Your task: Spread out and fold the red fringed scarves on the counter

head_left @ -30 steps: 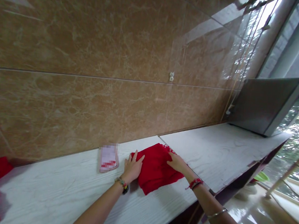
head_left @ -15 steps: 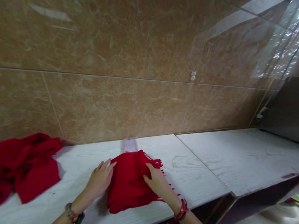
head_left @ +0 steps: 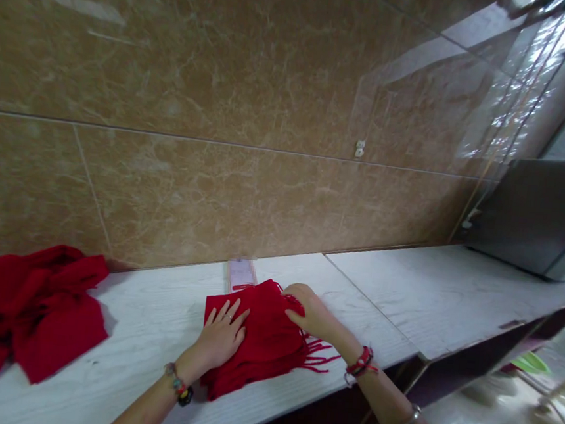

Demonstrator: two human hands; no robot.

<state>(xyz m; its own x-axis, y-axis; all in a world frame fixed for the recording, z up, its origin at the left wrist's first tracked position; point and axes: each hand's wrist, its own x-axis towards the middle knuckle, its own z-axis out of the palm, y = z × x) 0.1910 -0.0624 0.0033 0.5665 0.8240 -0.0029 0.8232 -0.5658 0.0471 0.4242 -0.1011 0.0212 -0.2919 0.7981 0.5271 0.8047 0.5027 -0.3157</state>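
A folded red scarf [head_left: 265, 332] with fringe along its right side lies on the white countertop. Flat on the scarf's left part rests my left hand [head_left: 224, 332], fingers spread, a beaded bracelet at its wrist. My right hand [head_left: 310, 312] is at the scarf's upper right edge by the fringe, its fingers curved and a gap showing between thumb and forefinger. Its fingertips touch the cloth or hover just over it; I cannot tell which. Behind the scarf, a small pale purple packet or card [head_left: 241, 274] lies near the wall, partly covered by stray fringe.
A second red cloth [head_left: 55, 321] lies crumpled at the counter's left. The white countertop [head_left: 380, 280] runs along a brown marbled tile wall [head_left: 214, 199], with a grey box-like object [head_left: 534, 214] at its far right. Dark open space shows below the front edge.
My left hand has moved from the scarf's left edge onto its top. My right hand has shifted up and right to the fringe, which now lies more spread out at the lower right.
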